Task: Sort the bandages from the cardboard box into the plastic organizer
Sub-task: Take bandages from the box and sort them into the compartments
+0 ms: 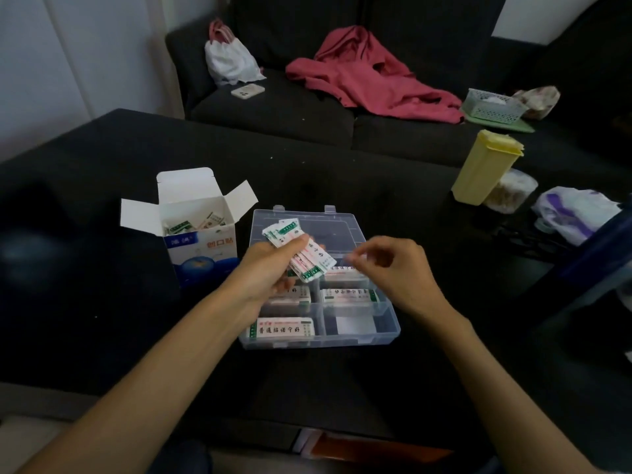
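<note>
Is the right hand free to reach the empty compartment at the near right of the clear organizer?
Probably yes. The right hand hovers over the organizer, that compartment lies open just below, nothing covering it.

Clear glossy plastic organizer (383, 331), matt cardboard box (191, 213), seemingly paper-wrapped bandages (307, 258)

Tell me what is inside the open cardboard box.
A few loose wrapped bandages lie at the bottom of the cardboard box, white with green-edged ends. The front wall hides the lower part of the inside, so how many remain cannot be seen.
</note>
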The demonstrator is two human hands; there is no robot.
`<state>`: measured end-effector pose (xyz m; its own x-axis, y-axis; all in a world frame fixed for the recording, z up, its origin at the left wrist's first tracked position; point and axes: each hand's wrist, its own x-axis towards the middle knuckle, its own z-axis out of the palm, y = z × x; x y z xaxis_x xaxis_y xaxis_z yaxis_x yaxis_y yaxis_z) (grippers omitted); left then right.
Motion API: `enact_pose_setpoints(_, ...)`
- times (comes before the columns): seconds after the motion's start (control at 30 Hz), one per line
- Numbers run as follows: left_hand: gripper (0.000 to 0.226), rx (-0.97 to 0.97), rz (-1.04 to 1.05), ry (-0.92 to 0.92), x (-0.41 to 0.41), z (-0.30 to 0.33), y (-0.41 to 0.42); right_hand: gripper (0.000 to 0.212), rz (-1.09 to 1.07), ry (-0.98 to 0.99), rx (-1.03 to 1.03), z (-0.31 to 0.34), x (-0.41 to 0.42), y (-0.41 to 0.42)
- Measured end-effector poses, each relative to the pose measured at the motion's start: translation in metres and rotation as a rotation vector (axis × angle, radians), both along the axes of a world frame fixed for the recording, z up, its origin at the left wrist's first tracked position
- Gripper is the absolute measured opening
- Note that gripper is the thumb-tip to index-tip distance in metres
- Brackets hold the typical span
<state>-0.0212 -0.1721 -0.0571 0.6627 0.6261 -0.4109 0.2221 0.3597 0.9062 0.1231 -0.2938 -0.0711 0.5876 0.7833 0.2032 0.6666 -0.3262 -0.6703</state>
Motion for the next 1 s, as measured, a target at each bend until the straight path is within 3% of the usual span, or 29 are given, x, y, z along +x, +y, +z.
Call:
enact_pose_setpoints(0.1,0.008,0.11,0.057,-0.015,0.005,0.0,-0.008,0.017,-0.033,0.574,0.104,0.012,-0.017,0.004)
enact_pose_setpoints(0.2,0.012,0.156,0.052,-0.022,0.01,-0.002,-0.015,0.018,-0.007,0.796,0.058,0.01,-0.025,0.004)
enact_pose_setpoints(0.4,0.009,0.047,-0.005,-0.06,0.017,-0.003,-0.016,0.016,-0.111,0.823,0.142,0.011,-0.017,0.005)
enact_pose_setpoints(0.57,0.002,0.183,0.016,-0.023,0.015,-0.003,-0.017,0.017,-0.095,0.77,0.097,0.008,-0.015,0.005)
enact_pose_setpoints(0.73,0.006,0.212,0.043,-0.019,0.015,-0.007,-0.02,0.004,-0.082,0.682,0.123,0.005,-0.016,0.004)
enact_pose_setpoints(0.87,0.005,0.164,-0.034,-0.028,0.015,-0.003,-0.018,0.008,-0.098,0.714,0.145,0.006,-0.013,0.004)
enact_pose_setpoints(1.0,0.005,0.243,-0.04,-0.001,0.015,-0.001,-0.016,0.015,-0.118,0.767,0.178,0.005,-0.012,0.006)
